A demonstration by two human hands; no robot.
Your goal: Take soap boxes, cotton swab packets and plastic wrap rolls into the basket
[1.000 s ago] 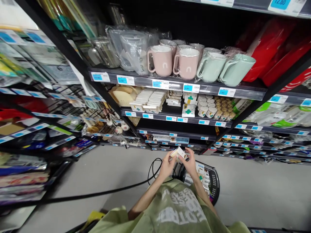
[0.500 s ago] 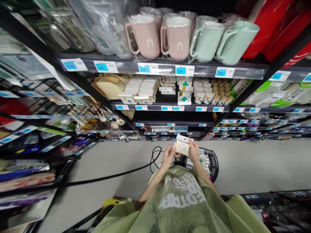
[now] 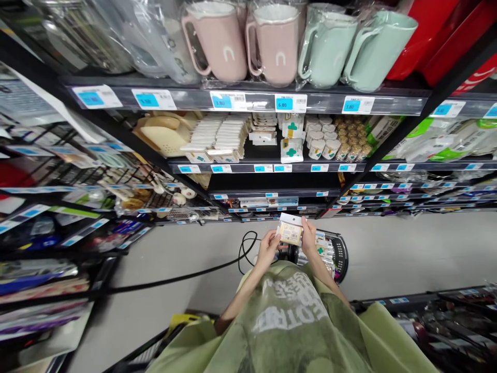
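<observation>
- Packet (image 3: 291, 230) has turned since a second ago: it was tipped then, now its printed side faces the wearer. View has dipped too, so the shelves ride higher in frame.
- Grip: both hands on the packet. Left hand (image 3: 267, 246) pinches the lower left edge, thumb in front; right hand (image 3: 309, 238) grasps the right edge. Top flap with the hang hole sticks up free between them.
- Packet sits up off the floor, out ahead of the shirt (image 3: 289, 321), forearms reaching to it from both sides.
- Room: grey floor (image 3: 396, 248) stretches out to the right of the grip, and more of it to the left. Ahead, the floor stops at the foot of the shelves (image 3: 267, 166).
- In the way, right: basket (image 3: 340, 259) just past the right hand, partly hidden by that forearm, goods inside.
- In the way, left: black cable (image 3: 174, 278) runs in from the left and loops near the left hand. Depth gap unclear.
- Above the grip in frame: white packs (image 3: 219, 137) in rows, small tubs (image 3: 323, 145), then pink mugs (image 3: 219, 44) and green mugs (image 3: 330, 52) one shelf up.
- Behind right of the grip: dark rack (image 3: 446, 326), loaded.
</observation>
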